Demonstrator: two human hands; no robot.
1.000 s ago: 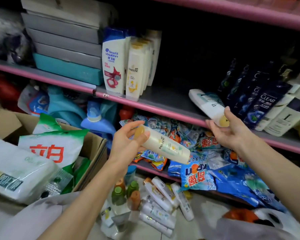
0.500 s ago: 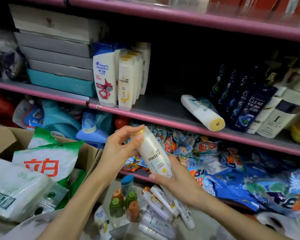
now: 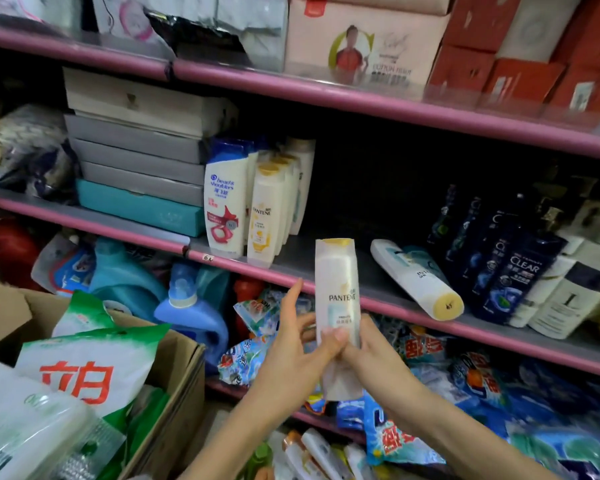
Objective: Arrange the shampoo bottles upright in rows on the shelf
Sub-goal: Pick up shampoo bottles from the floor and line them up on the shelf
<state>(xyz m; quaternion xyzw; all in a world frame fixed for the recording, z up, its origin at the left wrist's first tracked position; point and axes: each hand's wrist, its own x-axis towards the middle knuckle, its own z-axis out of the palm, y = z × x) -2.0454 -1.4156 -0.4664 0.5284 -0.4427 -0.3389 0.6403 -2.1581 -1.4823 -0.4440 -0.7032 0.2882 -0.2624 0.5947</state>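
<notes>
Pantene bottle stands upright in both hands before the pink shelf edge. Right hand wraps its lower body; left hand pinches it with the thumb, forefinger straight. Behind it, bare shelf lies between the standing row and a toppled bottle.

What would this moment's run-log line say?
Pantene bottle: upright, off shelf | left hand: holds | right hand: holds | lying bottle: unrighted | shelf
</notes>
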